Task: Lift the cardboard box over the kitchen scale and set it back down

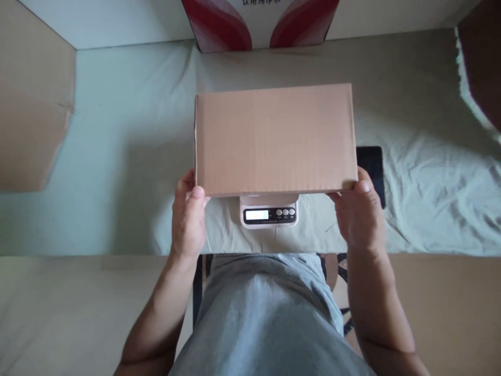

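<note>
A plain brown cardboard box [274, 141] is between my two hands, over a white digital scale [269, 225]. My left hand [189, 219] grips its near left corner, thumb on the edge and fingers partly hidden behind the side. At the near right corner my right hand [360, 214] is closed on the box, thumb on top and fingers underneath. Only the front of the scale shows, with a lit display and three round buttons; the box hides its platform. Whether the box touches the scale I cannot tell.
A black flat object, like a phone [373, 172], lies just behind my right hand. Pale green cloth [129, 156] covers the table. Behind stands a red and white box [260, 26]. Brown cardboard [31, 99] rises at the left, and a dark panel [481, 62] at the right.
</note>
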The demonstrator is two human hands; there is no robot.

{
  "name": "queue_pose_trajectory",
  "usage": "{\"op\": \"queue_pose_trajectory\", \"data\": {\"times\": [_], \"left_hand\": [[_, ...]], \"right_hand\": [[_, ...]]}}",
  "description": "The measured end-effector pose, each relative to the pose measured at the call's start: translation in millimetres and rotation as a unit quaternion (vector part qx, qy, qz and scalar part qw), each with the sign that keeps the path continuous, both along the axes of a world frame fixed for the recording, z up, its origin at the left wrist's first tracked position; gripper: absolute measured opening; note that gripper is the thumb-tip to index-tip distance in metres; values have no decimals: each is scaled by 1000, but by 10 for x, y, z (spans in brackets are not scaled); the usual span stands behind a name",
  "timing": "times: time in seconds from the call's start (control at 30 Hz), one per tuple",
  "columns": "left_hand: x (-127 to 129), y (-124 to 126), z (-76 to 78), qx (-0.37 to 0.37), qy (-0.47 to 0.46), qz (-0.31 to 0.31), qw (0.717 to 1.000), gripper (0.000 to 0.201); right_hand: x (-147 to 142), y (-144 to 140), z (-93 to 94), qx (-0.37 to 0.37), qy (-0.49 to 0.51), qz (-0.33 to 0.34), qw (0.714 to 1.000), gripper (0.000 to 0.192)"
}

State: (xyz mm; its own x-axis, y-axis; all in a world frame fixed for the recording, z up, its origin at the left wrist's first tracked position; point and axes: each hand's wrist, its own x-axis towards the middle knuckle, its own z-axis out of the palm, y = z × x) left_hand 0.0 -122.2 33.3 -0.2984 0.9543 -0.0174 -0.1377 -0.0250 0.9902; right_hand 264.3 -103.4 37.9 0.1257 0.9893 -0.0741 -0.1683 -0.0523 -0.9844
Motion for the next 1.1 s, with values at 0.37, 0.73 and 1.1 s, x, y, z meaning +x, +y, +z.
{"op": "queue_pose_trajectory", "data": {"times": [0.37, 0.73, 1.1], "left_hand": [[-175, -126, -578, -92, 32, 39, 994, 27], [-124, -192, -444, -33, 46, 110, 992, 32], [239, -149, -2, 23, 33, 68, 997, 39]], "right_hand": [[162, -124, -504, -82, -6, -39, 996, 29], [102, -174, -358, -32, -13, -52, 998, 25], [-77, -105, -134, 46, -89, -83, 991, 35]]}}
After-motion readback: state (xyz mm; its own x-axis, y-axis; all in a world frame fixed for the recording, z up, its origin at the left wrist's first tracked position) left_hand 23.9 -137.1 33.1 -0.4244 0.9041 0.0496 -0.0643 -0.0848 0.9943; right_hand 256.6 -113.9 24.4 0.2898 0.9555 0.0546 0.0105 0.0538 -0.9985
